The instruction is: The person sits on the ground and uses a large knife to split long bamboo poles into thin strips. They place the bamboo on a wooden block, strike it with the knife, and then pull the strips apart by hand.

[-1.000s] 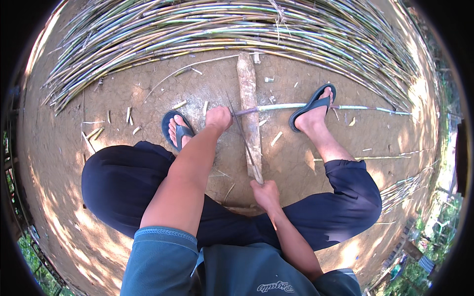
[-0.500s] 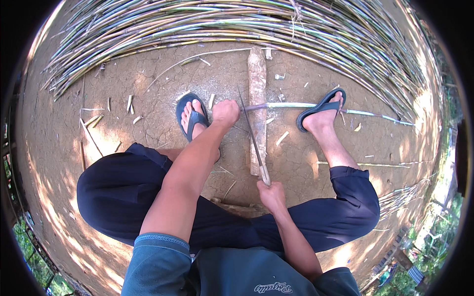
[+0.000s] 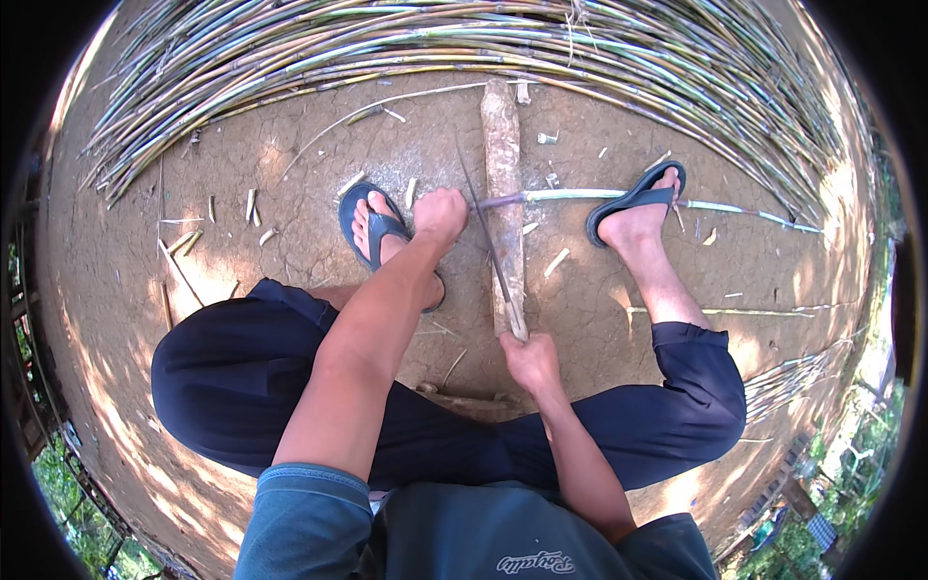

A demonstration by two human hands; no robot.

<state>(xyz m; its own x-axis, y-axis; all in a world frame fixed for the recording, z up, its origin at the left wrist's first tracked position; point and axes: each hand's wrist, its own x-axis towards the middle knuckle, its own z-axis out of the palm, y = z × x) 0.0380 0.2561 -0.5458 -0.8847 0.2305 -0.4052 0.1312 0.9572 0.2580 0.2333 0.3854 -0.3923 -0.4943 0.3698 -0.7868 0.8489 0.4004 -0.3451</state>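
Observation:
My left hand (image 3: pixel 442 215) is closed around the left end of a thin bamboo cane (image 3: pixel 572 194). The cane lies crosswise over a short pale log (image 3: pixel 502 130) on the ground, and its far part runs under my right sandal (image 3: pixel 633 205). My right hand (image 3: pixel 532 363) grips the pale handle of a long, narrow hand saw (image 3: pixel 491 240). The dark blade slants up and left over the log, meeting the cane just right of my left fist. Teeth are too fine to make out.
A wide heap of long bamboo canes (image 3: pixel 406 48) lies across the far side. Short cut pieces (image 3: pixel 251 205) are scattered on the dirt, with pale dust near my left sandal (image 3: pixel 360 220). More thin canes (image 3: pixel 788 385) lie at the right.
My right hand and the saw have shifted slightly away from me, the blade still across the cane. My left hand keeps its hold, and the whole view has moved a little.

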